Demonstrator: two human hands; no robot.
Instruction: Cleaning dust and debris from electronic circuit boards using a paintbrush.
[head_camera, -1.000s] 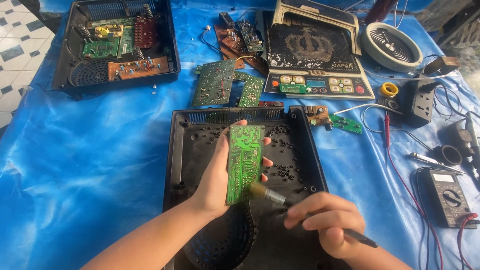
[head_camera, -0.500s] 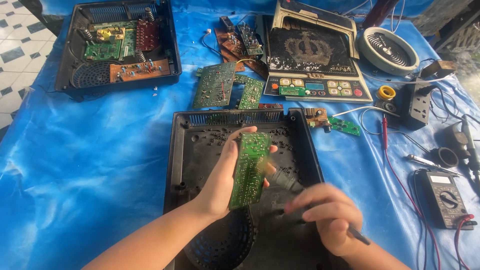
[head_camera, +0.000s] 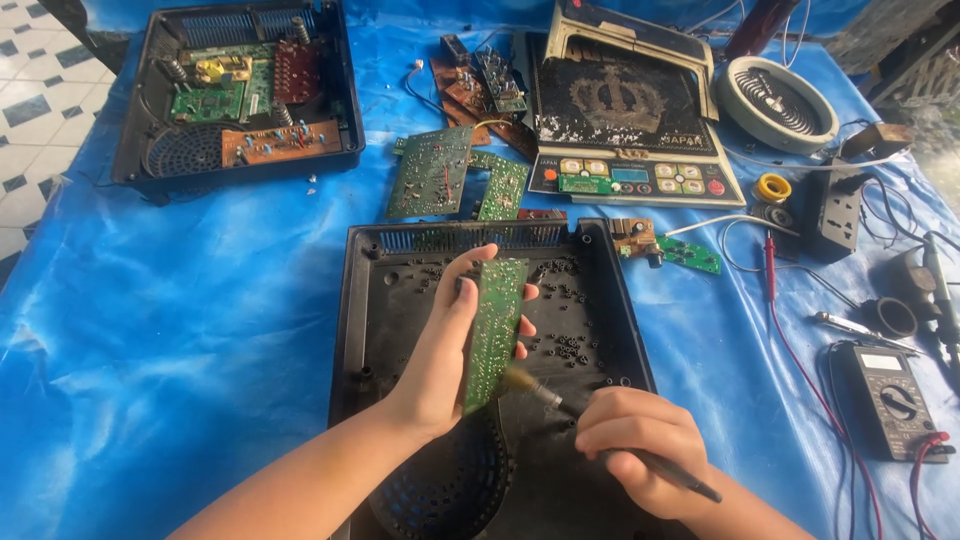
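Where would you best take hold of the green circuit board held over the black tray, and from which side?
Grip the circuit board by its long edges, coming from its left side, as the left hand does. It stands tilted and thin, so the edges give purchase and its face stays free for the brush in the right hand.

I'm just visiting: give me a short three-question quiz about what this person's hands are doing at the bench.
1. True or false: the left hand holds a green circuit board.
2. The right hand holds: A) a screwdriver, B) a small brush, C) a meter probe.
3. What lies directly under both hands?

Key:
1. True; the board stands tilted on edge.
2. B; its bristles touch the board's lower end.
3. An open black plastic casing, on the blue sheet.
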